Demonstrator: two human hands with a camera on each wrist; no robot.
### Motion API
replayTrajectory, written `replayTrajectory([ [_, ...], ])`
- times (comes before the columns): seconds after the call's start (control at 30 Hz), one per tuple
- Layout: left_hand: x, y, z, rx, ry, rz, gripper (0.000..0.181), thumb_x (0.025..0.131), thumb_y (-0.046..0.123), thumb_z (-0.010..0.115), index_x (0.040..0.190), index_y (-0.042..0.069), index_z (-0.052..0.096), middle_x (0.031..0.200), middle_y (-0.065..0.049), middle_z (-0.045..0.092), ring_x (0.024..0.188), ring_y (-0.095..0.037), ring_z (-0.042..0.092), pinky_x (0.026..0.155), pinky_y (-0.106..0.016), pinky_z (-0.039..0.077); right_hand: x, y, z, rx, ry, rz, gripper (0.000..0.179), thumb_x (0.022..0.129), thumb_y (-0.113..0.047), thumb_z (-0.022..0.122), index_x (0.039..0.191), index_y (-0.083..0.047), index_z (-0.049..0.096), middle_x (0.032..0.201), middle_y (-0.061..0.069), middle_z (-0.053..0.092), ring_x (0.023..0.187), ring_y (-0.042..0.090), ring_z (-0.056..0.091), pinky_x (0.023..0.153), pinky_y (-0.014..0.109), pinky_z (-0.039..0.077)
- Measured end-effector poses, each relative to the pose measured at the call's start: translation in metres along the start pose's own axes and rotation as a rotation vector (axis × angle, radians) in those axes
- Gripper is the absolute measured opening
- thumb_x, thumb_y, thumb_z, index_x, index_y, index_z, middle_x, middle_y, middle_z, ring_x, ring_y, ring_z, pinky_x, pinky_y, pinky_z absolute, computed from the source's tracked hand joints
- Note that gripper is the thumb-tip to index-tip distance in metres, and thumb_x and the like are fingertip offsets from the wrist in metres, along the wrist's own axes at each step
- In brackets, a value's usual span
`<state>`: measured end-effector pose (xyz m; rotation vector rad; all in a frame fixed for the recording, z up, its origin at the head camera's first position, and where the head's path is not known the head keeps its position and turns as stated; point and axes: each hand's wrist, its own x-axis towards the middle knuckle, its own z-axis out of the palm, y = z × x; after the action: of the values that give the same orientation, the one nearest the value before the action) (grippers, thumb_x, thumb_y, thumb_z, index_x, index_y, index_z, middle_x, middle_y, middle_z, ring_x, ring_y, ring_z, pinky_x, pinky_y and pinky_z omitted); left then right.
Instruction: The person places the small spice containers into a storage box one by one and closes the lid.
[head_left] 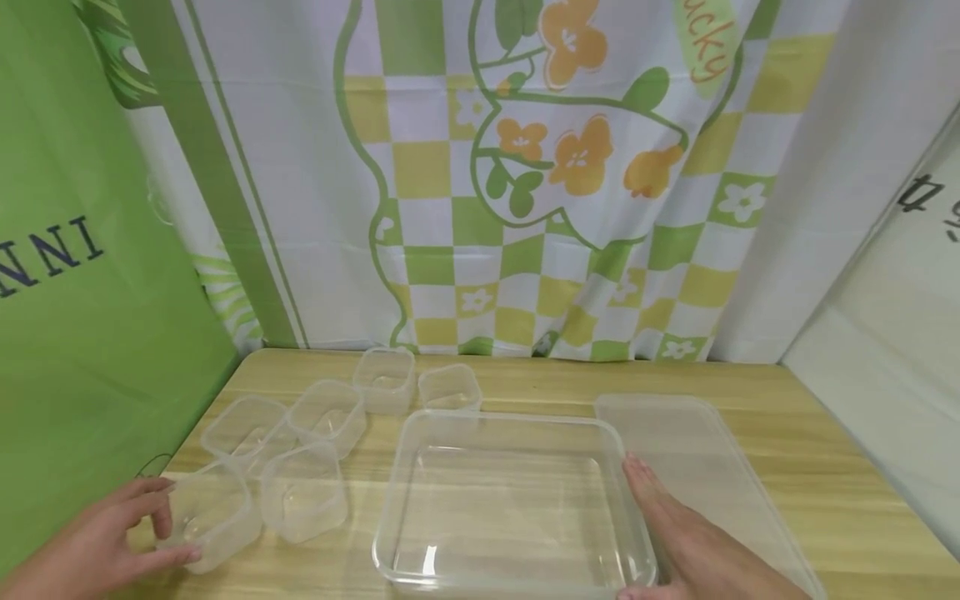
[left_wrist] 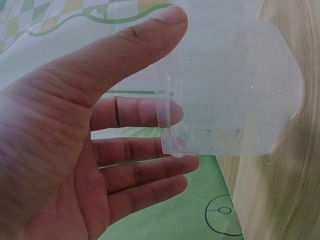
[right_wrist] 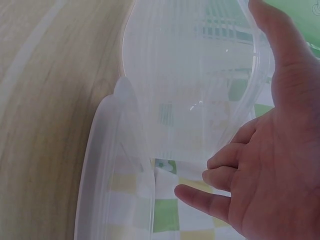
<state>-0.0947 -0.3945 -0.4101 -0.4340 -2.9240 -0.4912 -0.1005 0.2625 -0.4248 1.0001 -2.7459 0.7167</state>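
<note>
At the front left of the table, my left hand [head_left: 112,529] holds a small clear plastic container [head_left: 225,525] by its rim. The thumb lies on one side and the fingers on the other, as the left wrist view shows up close. A large clear rectangular container [head_left: 495,508], uncovered, stands in the middle front. My right hand [head_left: 697,533] lies along its right side, fingers extended; in the right wrist view the thumb [right_wrist: 280,30] is at the container's rim. Beside the large container, partly behind the right hand, lies a flat translucent lid [head_left: 675,429].
Several more small clear containers stand grouped at the left, among them one close beside the held container [head_left: 303,500] and another at the back [head_left: 384,383]. Behind the wood-grain table [head_left: 810,442] hangs a patterned curtain [head_left: 465,267]; green fabric [head_left: 82,358] hangs at the left.
</note>
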Motion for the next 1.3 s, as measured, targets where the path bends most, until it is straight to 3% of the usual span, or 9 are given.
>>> replayTrajectory([
  [0.2, 0.000, 0.002, -0.001, 0.021, 0.017, 0.014, 0.049, 0.071, 0.034, 0.095, 0.075, 0.024, 0.046, 0.122, -0.032, 0.060, 0.101, -0.056, 0.061, 0.059, -0.027, 0.041, 0.001, -0.002, -0.002, 0.033, -0.031, 0.046, 0.129, 0.078, -0.061, 0.083, 0.164, -0.002, 0.006, 0.159, 0.037, 0.019, 0.146, 0.029, 0.017, 0.109, 0.005, 0.006],
  [0.5, -0.003, 0.009, 0.000, 0.040, 0.164, 0.098, 0.056, 0.061, 0.031, 0.099, 0.075, 0.029, 0.045, 0.116, -0.025, 0.066, 0.092, -0.049, 0.064, 0.058, -0.025, 0.038, 0.002, -0.002, -0.004, 0.042, -0.047, 0.052, 0.130, 0.078, -0.061, 0.082, 0.163, -0.001, 0.005, 0.159, 0.038, 0.019, 0.141, 0.048, 0.026, 0.109, 0.007, 0.007],
  [0.7, -0.005, 0.025, -0.010, 0.016, 0.282, 0.110, 0.059, 0.055, 0.030, 0.101, 0.078, 0.034, 0.046, 0.114, -0.022, 0.065, 0.085, -0.010, 0.064, 0.056, -0.021, 0.031, 0.002, -0.003, -0.006, 0.026, -0.063, 0.072, 0.131, 0.078, -0.062, 0.082, 0.164, -0.002, 0.004, 0.158, 0.038, 0.021, 0.140, 0.049, 0.030, 0.108, 0.016, 0.014],
  [0.77, -0.003, 0.033, -0.014, 0.013, 0.312, 0.115, 0.060, 0.053, 0.030, 0.101, 0.079, 0.037, 0.047, 0.114, -0.019, 0.065, 0.084, -0.004, 0.061, 0.056, -0.021, 0.031, 0.002, -0.003, -0.007, 0.014, -0.063, 0.078, 0.131, 0.077, -0.063, 0.082, 0.164, -0.003, 0.005, 0.159, 0.037, 0.022, 0.140, 0.047, 0.031, 0.108, 0.022, 0.019],
  [0.9, 0.001, 0.051, -0.022, -0.004, 0.362, 0.131, 0.060, 0.051, 0.030, 0.101, 0.080, 0.039, 0.049, 0.118, -0.004, 0.064, 0.088, -0.002, 0.060, 0.053, -0.020, 0.029, 0.002, -0.004, -0.007, 0.015, -0.066, 0.091, 0.130, 0.077, -0.064, 0.081, 0.164, -0.004, 0.005, 0.159, 0.036, 0.023, 0.140, 0.046, 0.032, 0.108, 0.028, 0.025],
  [1.07, 0.006, 0.073, -0.032, -0.028, 0.402, 0.162, 0.061, 0.050, 0.029, 0.101, 0.082, 0.037, 0.051, 0.125, 0.021, 0.054, 0.083, 0.001, 0.061, 0.048, -0.018, 0.023, 0.001, -0.004, -0.006, 0.046, -0.072, 0.100, 0.130, 0.078, -0.064, 0.081, 0.164, -0.003, 0.005, 0.160, 0.036, 0.021, 0.141, 0.046, 0.030, 0.108, 0.020, 0.017],
  [1.1, 0.007, 0.078, -0.034, -0.033, 0.400, 0.173, 0.060, 0.051, 0.029, 0.101, 0.083, 0.036, 0.051, 0.126, 0.021, 0.054, 0.078, 0.004, 0.060, 0.047, -0.017, 0.022, 0.001, -0.004, -0.006, 0.052, -0.072, 0.094, 0.130, 0.078, -0.063, 0.081, 0.164, -0.003, 0.005, 0.160, 0.036, 0.021, 0.141, 0.047, 0.030, 0.108, 0.020, 0.017],
  [1.2, 0.014, 0.094, -0.039, -0.022, 0.380, 0.197, 0.058, 0.055, 0.029, 0.100, 0.085, 0.033, 0.050, 0.126, 0.006, 0.062, 0.059, 0.009, 0.052, 0.047, -0.015, 0.022, 0.000, -0.004, -0.006, 0.062, -0.071, 0.088, 0.130, 0.078, -0.062, 0.082, 0.164, -0.003, 0.004, 0.160, 0.036, 0.020, 0.141, 0.048, 0.030, 0.108, 0.017, 0.015],
  [1.3, 0.023, 0.110, -0.042, 0.002, 0.346, 0.179, 0.053, 0.062, 0.033, 0.098, 0.085, 0.030, 0.050, 0.124, -0.011, 0.065, 0.053, 0.003, 0.051, 0.047, -0.018, 0.025, 0.000, -0.004, -0.006, 0.058, -0.062, 0.084, 0.130, 0.078, -0.062, 0.082, 0.164, -0.002, 0.005, 0.160, 0.037, 0.020, 0.140, 0.049, 0.030, 0.108, 0.012, 0.011],
])
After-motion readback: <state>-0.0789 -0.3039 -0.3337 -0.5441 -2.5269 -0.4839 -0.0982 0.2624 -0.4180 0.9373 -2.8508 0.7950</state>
